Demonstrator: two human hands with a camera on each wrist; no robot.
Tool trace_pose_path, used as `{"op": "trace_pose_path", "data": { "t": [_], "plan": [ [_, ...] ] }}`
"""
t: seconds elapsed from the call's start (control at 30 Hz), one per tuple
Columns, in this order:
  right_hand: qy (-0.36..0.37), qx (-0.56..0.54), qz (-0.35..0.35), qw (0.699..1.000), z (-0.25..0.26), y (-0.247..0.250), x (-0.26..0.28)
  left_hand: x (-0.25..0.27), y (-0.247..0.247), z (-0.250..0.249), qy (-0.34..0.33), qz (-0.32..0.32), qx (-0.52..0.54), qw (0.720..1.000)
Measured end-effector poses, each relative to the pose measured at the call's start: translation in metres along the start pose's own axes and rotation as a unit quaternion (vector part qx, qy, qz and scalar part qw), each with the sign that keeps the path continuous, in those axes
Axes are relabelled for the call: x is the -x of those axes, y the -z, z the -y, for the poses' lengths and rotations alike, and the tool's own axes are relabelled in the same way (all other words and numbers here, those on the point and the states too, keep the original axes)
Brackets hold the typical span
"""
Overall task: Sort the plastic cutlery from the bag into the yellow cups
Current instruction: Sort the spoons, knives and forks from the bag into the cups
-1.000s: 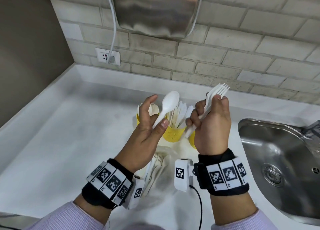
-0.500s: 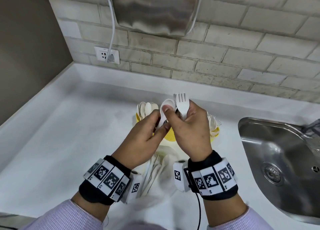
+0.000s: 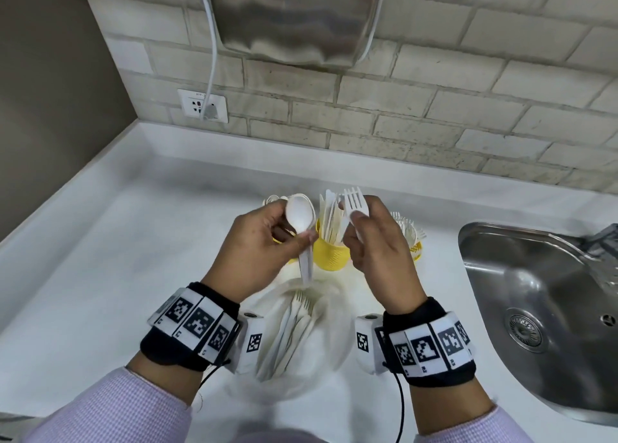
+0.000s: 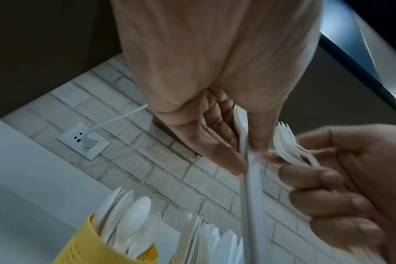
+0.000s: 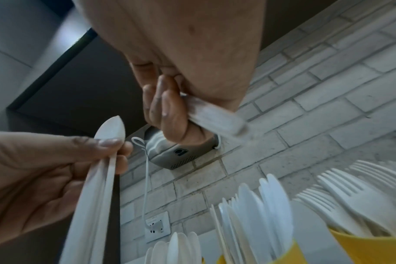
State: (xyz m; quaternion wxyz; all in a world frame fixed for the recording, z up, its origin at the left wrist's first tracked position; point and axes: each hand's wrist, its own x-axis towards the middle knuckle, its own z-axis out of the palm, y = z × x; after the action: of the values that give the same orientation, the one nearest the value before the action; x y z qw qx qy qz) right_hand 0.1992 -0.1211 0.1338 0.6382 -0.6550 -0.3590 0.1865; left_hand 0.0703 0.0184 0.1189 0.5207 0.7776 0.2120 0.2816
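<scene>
A white spoon [image 3: 301,216] is held upright, bowl up, at 10 o'clock of the middle yellow cup [image 3: 331,258], which is packed with knives [image 3: 331,216]. A white fork [image 3: 355,203] stands tines-up at its 1 o'clock. More cutlery lies in the clear bag [image 3: 294,339] at 6 o'clock.

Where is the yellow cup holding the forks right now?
In the head view, the fork cup stands rightmost of the three, between the knife cup and the sink, partly hidden behind the right hand.
</scene>
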Motion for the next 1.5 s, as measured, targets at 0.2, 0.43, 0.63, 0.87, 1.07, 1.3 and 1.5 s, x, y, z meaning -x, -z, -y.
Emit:
{"op": "trace_pose_path", "data": {
  "t": [0.2,0.43,0.63,0.87,1.07,1.3,1.5],
  "plan": [
    [-0.017,0.065,-0.040,0.997,-0.013,0.016,0.004,-0.032,0.019,0.004,-0.029,-0.084,-0.091,0.992],
    [0.015,0.152,-0.095,0.984,-0.021,0.020,0.002,-0.069,0.020,0.025,-0.047,-0.057,-0.210,0.975],
    [0.025,0.163,-0.124,0.979,-0.022,0.026,-0.002,-0.079,0.009,0.052,-0.008,-0.027,-0.262,0.965],
    [0.008,0.138,-0.146,0.980,-0.026,0.035,-0.005,-0.076,0.002,0.069,-0.039,-0.014,-0.380,0.924],
    [0.000,0.123,-0.136,0.983,-0.024,0.033,-0.003,-0.076,-0.006,0.095,0.046,0.116,-0.420,0.899],
    [0.016,0.104,-0.166,0.981,-0.028,0.043,-0.009,-0.071,-0.008,0.088,0.032,0.103,-0.468,0.877],
    [0.041,0.062,-0.246,0.966,-0.024,0.069,-0.018,-0.053,-0.028,0.064,-0.141,-0.071,-0.370,0.915]
  ]
}}
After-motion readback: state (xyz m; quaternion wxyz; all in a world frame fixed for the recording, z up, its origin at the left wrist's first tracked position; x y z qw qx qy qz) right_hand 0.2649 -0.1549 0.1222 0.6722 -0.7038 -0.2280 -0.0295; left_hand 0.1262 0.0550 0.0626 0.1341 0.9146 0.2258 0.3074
